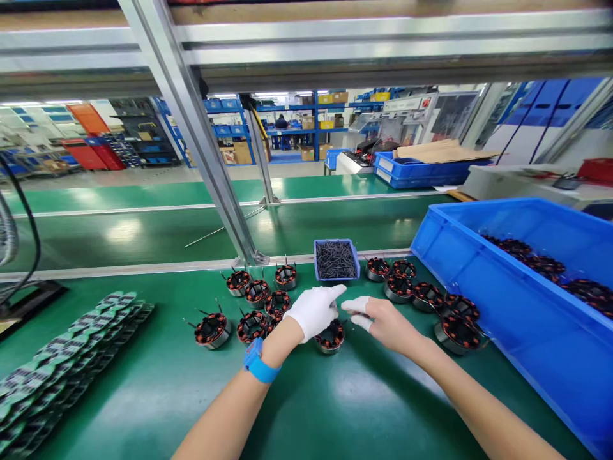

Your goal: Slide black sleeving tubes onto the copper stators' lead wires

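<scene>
My left hand, in a white glove with a blue wristband, is over a wound motor stator standing on the green bench. Its index finger points right; the other fingers are curled. My right hand, with white finger covers, faces it from the right, just above the same stator. Both hands look closed, with fingertips close together, but whatever is between them is too small to make out. Several more stators with upright wire leads stand left of my hands. Behind the hands sits a small tray of short black tubes.
A large blue bin holding more stators takes up the right side. Further stators stand beside it. Stacked green circuit boards lie at the left. A metal post rises from the bench's back edge, under an overhead frame.
</scene>
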### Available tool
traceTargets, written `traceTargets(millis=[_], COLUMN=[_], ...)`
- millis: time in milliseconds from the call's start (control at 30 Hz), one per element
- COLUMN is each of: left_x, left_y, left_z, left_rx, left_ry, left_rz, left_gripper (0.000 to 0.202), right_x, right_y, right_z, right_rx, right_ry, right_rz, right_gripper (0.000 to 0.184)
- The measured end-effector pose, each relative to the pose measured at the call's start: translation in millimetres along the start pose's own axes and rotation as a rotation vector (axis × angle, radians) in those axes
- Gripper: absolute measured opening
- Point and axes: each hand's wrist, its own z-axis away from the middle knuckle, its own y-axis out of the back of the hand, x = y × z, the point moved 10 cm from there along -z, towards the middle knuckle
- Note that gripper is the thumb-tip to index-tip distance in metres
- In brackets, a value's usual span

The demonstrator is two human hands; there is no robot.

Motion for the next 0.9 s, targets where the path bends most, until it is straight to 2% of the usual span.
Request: traceTargets(millis=[133, 267, 500, 667, 767, 900], left_x=[-9, -15, -20, -19, -18, -12], left_y=[-1.6, 0.3, 18.8, 27.0, 33.8, 51.1], left_z=[1, 2, 6, 9, 8, 17], left_rx=[-0.071, -0.108, -0.077, -0.035, 0.010, 0.121], left_ry=[0.011, 0.013, 0.006, -0.002, -0.002, 0.015], left_rz=[0.049, 0.095, 0.134, 0.144, 0.129, 0.068], left_gripper=[0.049, 0.045, 0.046, 0.043, 0.042, 0.039], right_x=[12, 6, 2, 9, 18, 33], right_y=[17, 19, 17, 8, -2, -9], right_z=[19, 30, 28, 28, 28, 36], right_rx=[0.204, 0.315, 0.359, 0.337, 0.316, 0.334], right_ry=[-0.152, -0.153, -0.125, -0.177, -0.258, -0.395], right_rz=[-0.092, -0.131, -0.127, -0.171, -0.293, -0.485], right_gripper=[0.027, 0.024, 0.023, 0.024, 0.033, 0.065])
